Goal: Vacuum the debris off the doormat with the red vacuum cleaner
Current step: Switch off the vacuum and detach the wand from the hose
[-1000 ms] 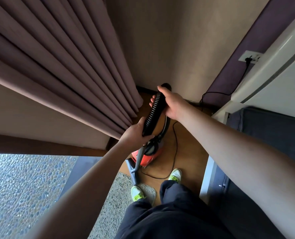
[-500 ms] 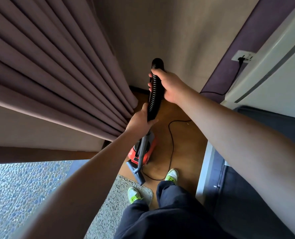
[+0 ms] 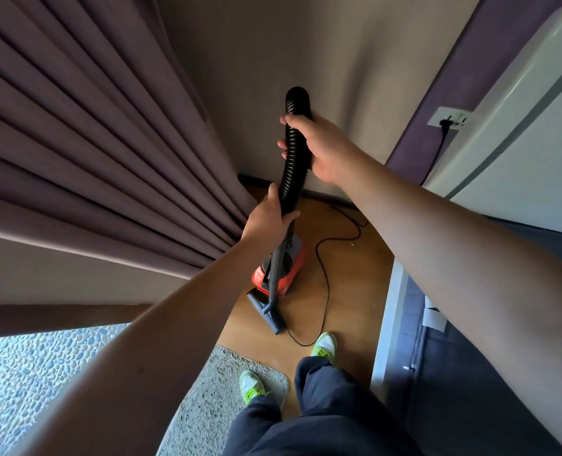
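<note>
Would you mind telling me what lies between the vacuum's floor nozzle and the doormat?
In the head view, only bare wooden floor separates the floor nozzle from the doormat; the black cord runs alongside.

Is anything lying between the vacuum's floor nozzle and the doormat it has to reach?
Only the black power cord, which loops across the wooden floor past the floor nozzle. Otherwise bare floor separates the nozzle from the doormat. The person's left shoe stands on the mat's near corner.

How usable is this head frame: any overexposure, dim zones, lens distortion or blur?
Head view: daylight falls brightly on the pebbled ground lower left, while the curtain and the corner wall sit dim; wide-angle bending curves the forearms and the white appliance; both hands, the black hose and the red vacuum cleaner look sharp.
</note>
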`<action>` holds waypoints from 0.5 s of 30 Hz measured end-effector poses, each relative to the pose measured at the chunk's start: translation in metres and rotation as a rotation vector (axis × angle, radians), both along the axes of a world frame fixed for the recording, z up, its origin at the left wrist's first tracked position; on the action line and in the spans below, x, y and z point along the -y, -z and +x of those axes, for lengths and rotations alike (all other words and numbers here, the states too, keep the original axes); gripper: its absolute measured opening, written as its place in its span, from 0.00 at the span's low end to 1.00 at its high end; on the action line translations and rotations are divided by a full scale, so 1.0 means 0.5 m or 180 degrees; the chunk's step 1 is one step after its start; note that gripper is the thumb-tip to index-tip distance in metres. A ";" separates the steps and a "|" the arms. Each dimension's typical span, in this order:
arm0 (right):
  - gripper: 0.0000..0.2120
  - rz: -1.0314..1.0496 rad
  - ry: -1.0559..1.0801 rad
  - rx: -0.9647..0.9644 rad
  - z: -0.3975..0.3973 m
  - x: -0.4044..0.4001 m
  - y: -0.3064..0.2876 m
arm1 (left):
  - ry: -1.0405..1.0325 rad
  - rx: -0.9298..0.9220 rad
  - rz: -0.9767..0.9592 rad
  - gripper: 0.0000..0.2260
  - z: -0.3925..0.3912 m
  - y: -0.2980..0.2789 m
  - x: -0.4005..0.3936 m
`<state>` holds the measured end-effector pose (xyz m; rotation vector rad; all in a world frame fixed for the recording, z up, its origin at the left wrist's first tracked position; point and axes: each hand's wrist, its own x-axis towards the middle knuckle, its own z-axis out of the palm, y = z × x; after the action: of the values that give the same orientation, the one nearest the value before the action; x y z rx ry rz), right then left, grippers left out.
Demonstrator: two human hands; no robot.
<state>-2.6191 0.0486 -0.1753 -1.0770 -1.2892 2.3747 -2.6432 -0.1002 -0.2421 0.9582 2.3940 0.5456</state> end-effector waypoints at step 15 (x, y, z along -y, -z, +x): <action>0.22 0.0100 -0.0112 0.0073 0.038 -0.039 0.019 | -0.0065 0.0027 0.0420 0.19 0.010 -0.057 -0.086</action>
<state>-2.5999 0.0682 -0.1847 -1.0842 -1.3596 2.3657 -2.6382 -0.0572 -0.2138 0.9854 2.3870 0.7214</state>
